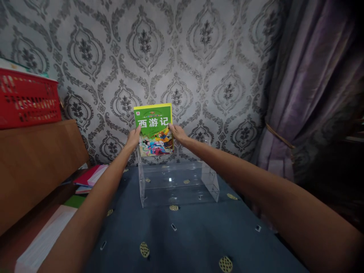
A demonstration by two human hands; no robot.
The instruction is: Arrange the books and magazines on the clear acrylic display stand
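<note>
A picture book (155,131) with a green and yellow cover, white Chinese characters and cartoon figures is held upright between both hands. My left hand (134,137) grips its left edge, thumb on the front cover. On the right edge, my right hand (178,133) is closed the same way. Behind and below the book stands a clear acrylic tiered rack (210,184). The book is at the rack's upper left; I cannot tell whether its bottom edge touches the rack. The fingers behind the cover are hidden.
The rack rests on a dark blue patterned cloth (199,235) against a wallpapered wall. To the left are a wooden panel (40,159), a red basket (31,100) on top of it, and stacked books and papers (48,235). A purple curtain (307,87) hangs at the right.
</note>
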